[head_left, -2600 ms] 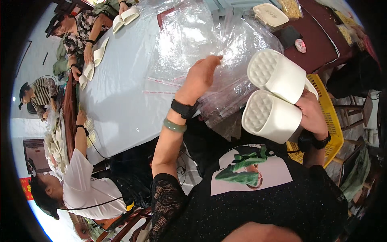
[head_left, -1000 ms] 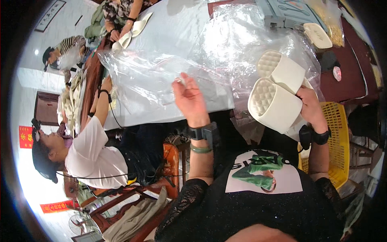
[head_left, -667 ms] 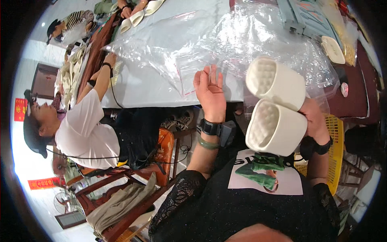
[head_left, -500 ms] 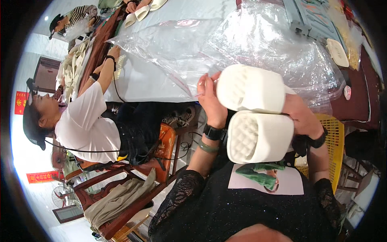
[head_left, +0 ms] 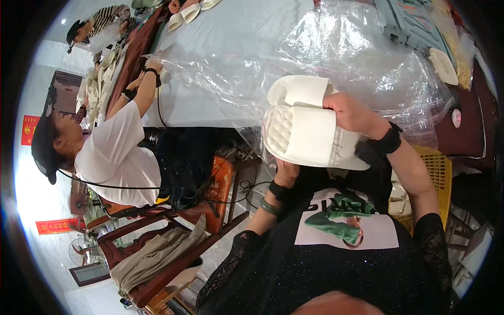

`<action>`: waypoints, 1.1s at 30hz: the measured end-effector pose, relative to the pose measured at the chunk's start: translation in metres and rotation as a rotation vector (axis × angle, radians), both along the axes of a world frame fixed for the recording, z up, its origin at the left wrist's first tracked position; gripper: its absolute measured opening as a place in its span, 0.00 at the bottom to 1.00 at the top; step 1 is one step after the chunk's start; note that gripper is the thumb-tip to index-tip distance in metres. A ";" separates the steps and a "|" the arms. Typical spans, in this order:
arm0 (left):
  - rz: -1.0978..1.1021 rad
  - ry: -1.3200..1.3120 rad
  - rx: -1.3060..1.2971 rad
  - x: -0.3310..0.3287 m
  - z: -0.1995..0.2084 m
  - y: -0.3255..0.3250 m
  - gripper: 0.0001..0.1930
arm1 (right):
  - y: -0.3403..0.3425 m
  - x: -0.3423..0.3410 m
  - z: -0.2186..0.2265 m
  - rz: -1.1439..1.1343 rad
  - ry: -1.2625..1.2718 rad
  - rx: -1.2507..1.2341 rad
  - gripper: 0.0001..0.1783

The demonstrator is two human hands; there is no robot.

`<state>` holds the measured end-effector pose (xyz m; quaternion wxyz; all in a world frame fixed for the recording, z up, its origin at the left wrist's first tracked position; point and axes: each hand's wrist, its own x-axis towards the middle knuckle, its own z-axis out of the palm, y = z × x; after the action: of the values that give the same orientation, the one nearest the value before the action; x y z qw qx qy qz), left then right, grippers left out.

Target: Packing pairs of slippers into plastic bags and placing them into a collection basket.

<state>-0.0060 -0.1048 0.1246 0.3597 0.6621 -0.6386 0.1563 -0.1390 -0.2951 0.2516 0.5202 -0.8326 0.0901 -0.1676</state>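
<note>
My right hand grips a pair of white slippers, its fingers closed on the straps. The nearer slipper shows a dimpled footbed, and the farther slipper lies partly behind it. My left hand is below the slippers' near side, and its fingers are hidden behind them. A clear plastic bag spreads over the table, and its edge hangs down by the slippers' left end. Whether my left hand holds that edge cannot be seen.
On the left, a co-worker in a white shirt works at the grey-topped table. More white slippers lie at the far edge. A yellow basket holding pale items stands by my right arm. Grey trays sit far right.
The slippers have turned and shifted left and away from me, now overlapping. My right hand came over onto the straps. My left hand dropped from the bag's edge to below the slippers.
</note>
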 end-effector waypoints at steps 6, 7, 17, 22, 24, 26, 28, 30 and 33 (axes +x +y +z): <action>-0.192 1.265 -0.128 -0.013 0.011 -0.011 0.16 | 0.006 0.002 -0.024 -0.294 -0.024 -0.307 0.10; -0.113 1.297 -0.207 -0.016 0.015 -0.015 0.14 | 0.013 0.004 -0.021 -0.371 -0.006 -0.289 0.09; -0.167 1.153 0.037 -0.018 0.069 -0.047 0.12 | 0.028 0.002 0.019 -0.765 -0.356 -0.417 0.06; -0.532 1.260 0.168 -0.039 0.076 -0.079 0.13 | 0.028 -0.035 0.038 -0.970 -0.313 -0.738 0.06; -0.651 1.695 0.236 -0.050 0.064 -0.086 0.14 | 0.021 -0.048 0.034 -0.960 -0.142 -0.747 0.04; -0.739 1.854 0.238 -0.064 0.061 -0.091 0.14 | 0.011 -0.052 0.026 -0.973 -0.080 -0.719 0.03; -0.603 1.981 0.292 -0.062 0.068 -0.087 0.16 | -0.004 -0.049 -0.003 -0.967 -0.008 -0.626 0.04; -0.491 1.927 0.368 -0.044 0.066 -0.075 0.20 | -0.005 -0.038 -0.020 -0.969 0.064 -0.613 0.04; -0.254 1.642 0.399 -0.014 0.083 -0.061 0.21 | -0.001 -0.032 -0.022 -0.928 0.142 -0.628 0.04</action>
<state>-0.0203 -0.1658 0.2074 0.5998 0.5399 -0.2603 -0.5301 -0.1709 -0.2960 0.2297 0.1118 -0.8297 0.4274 -0.3413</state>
